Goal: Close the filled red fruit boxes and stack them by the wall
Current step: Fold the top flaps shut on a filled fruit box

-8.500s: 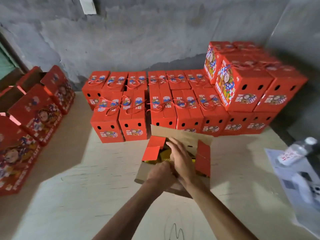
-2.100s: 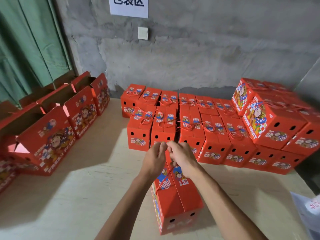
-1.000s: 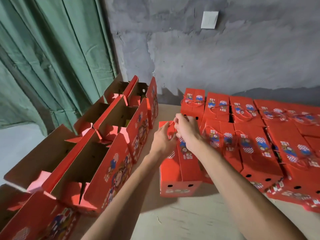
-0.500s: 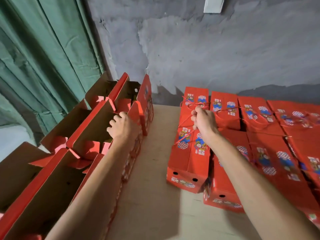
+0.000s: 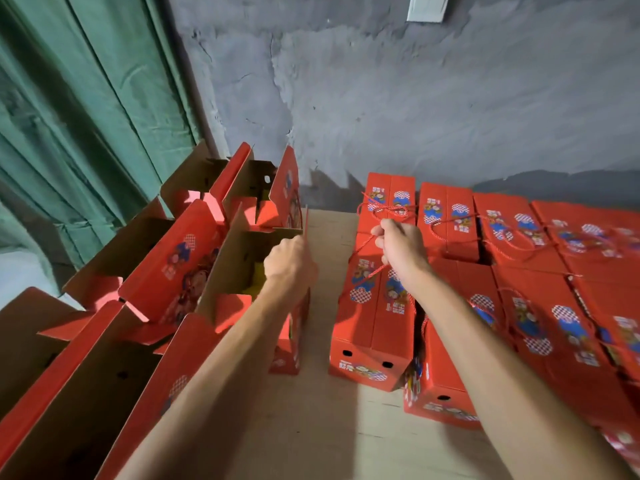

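right hand is up over a closed red box, fingers curled tight round its red cord handle, and the cord runs taut from the fist down to the lid. that box sits flat on the pale wooden surface at the left end of the closed boxes, its near end showing two dark holes, its far end just short of another closed box that stands against the grey wall. to the right, the rows of closed red boxes run side by side towards the wall, each with its cord lying loose on top, and the edges over there blur out.

left hand is across the gap now, on the open box, fingers curled over the top edge of its upright brown-lined flap, gripping the card. something yellow shows down inside that box, just under the wrist, too little of it to name. it stands in a line of open red boxes on the left side, flaps up, brown insides showing, printed faces turned towards the middle. one more open box stands further back near the wall.

a strip of bare surface lies between the two groups, both forearms reaching over it. a green curtain hangs behind the open boxes on the left, and a white wall plate sits high on the wall.
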Tool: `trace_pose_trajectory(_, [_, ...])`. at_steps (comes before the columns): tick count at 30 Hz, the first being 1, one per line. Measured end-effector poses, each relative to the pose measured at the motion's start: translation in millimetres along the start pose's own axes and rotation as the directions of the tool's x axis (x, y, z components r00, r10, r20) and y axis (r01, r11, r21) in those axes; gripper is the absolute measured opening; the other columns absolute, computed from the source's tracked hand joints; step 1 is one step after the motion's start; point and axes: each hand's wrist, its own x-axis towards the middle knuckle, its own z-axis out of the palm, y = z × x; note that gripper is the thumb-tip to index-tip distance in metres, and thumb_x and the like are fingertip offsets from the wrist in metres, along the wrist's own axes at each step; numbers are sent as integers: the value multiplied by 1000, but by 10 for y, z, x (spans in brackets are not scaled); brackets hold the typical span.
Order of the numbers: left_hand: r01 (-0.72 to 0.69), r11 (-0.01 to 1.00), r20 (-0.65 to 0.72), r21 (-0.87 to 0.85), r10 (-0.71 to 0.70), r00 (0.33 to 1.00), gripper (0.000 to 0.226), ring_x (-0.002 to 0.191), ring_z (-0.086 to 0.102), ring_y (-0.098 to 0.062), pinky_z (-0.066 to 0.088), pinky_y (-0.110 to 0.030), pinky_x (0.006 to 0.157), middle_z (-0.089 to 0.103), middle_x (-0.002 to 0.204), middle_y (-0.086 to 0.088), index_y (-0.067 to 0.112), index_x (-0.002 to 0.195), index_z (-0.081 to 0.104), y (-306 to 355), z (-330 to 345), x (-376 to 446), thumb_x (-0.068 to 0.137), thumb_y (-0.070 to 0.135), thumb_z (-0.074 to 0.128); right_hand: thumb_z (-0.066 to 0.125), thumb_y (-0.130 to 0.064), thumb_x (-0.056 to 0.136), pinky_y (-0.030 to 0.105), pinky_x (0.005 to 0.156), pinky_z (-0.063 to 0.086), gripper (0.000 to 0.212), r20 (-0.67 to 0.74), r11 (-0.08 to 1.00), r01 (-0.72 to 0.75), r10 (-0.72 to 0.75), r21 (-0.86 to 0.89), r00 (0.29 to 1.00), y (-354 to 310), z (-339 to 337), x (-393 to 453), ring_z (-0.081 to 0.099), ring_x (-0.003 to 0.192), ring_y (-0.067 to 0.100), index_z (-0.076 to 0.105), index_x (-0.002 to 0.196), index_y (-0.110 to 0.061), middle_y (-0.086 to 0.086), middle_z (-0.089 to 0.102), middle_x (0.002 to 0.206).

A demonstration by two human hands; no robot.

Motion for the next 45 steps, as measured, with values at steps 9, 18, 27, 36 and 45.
trace_pose_trajectory(9, [-89,996,139,-33,93,986,30,117,65,-37,55,-43,86,67,122,-14,5,124,61,523,201,-741,94,11,61,55,-17,98,24,62,44,24,91,993,20,-9,-118,996,-161,-197,-94,58,52,8,69,84,-3,-2,67,67])
trace_pose_trajectory(18, [-117,993,206,-7,116,972,29,113,64,-40,53,-43,84,67,120,-18,5,122,62,235,88,-1887,94,13,57,46,-59,97,33,57,32,47,228,720,234,-108,-653,968,-22,-200,-1452,57,79,29,57,79,-17,1,58,76])
trace_pose_trajectory(27, [-129,988,291,-80,147,945,39,117,63,-36,53,-41,86,64,125,-12,9,130,56,151,291,-3470,91,12,57,61,-16,86,28,52,39,8,280,751,42,193,-659,940,326,-425,-2723,58,68,21,54,84,-15,8,63,85])
trace_pose_trajectory(36, [-202,949,314,-243,274,909,45,113,64,-39,53,-44,94,67,122,-17,7,135,54,854,596,-4470,90,8,51,47,-1,95,27,51,31,22,334,649,184,114,-738,936,478,-1503,-3293,45,60,20,51,76,-11,4,48,71])
trace_pose_trajectory(45, [-220,851,308,-477,396,865,36,101,65,-46,53,-44,81,69,110,-21,4,115,57,2202,1068,-5525,101,36,49,41,12,87,34,57,32,22,312,581,263,-17,-770,950,707,-3361,-3678,49,69,24,53,81,-5,8,52,77])
